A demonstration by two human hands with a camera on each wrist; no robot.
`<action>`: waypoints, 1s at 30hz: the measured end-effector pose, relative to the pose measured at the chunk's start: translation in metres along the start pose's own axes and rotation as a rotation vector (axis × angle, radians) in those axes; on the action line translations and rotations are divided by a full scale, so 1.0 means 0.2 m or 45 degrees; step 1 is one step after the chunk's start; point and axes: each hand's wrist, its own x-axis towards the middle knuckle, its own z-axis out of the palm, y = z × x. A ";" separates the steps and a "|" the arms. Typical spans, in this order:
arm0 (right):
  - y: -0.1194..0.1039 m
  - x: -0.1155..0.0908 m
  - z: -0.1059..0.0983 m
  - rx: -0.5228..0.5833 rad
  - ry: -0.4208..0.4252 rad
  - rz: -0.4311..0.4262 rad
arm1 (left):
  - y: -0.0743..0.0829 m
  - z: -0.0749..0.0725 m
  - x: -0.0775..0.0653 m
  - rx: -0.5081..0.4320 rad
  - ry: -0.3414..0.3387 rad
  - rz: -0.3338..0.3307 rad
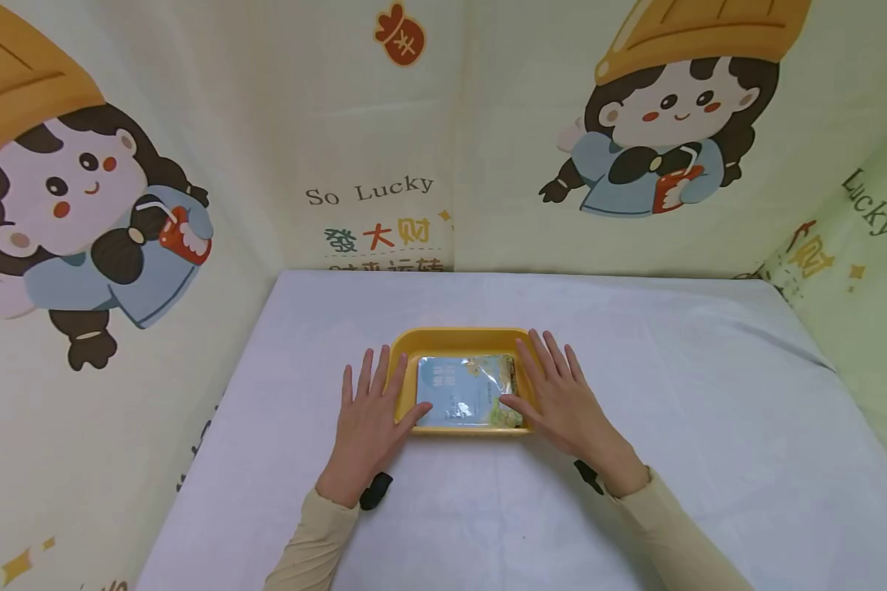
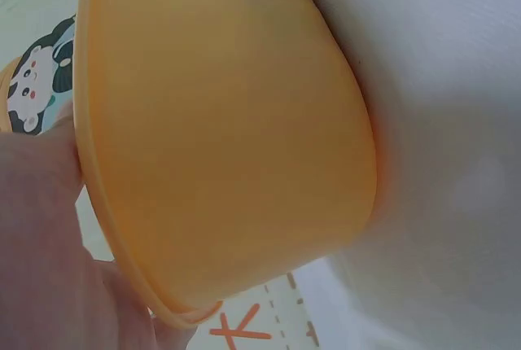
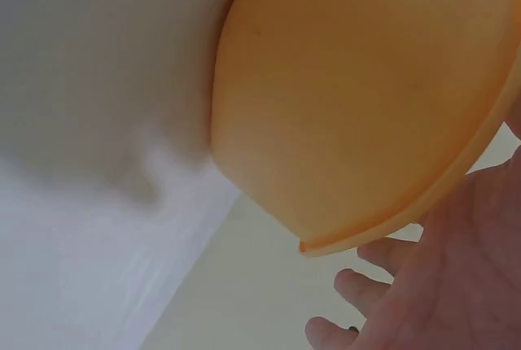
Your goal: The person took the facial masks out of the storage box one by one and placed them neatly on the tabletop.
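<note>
A yellow plastic basin (image 1: 458,332) stands on the white-covered table, with a glossy light blue packet (image 1: 454,390) lying flat inside it. My left hand (image 1: 369,427) is at the basin's left rim, fingers straight and spread, the thumb reaching over the edge towards the packet. On the opposite side my right hand (image 1: 565,402) lies over the right rim, its fingers also extended and its thumb above the packet's right part. The left wrist view shows the basin's outer wall (image 2: 228,138) beside my palm. In the right wrist view, loosely spread fingers (image 3: 362,289) appear below the basin's rim (image 3: 407,220).
A white cloth (image 1: 710,410) covers the table around the basin. Behind it and along both sides hang cream curtains (image 1: 503,164) printed with cartoon figures and lettering. Dark wrist-camera pieces (image 1: 375,491) show beneath both wrists.
</note>
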 end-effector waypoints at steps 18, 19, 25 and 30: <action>-0.06 0.11 0.04 0.070 0.022 -0.143 | -0.10 0.00 0.04 -0.238 -0.105 -0.080; -0.07 0.11 0.05 0.068 0.017 -0.147 | -0.10 0.00 0.04 -0.255 -0.104 -0.082; -0.08 0.14 0.06 0.023 0.001 -0.205 | -0.11 -0.01 0.05 -0.377 -0.106 -0.148; -0.09 0.17 0.07 0.017 0.004 -0.262 | -0.12 -0.02 0.06 -0.506 -0.129 -0.260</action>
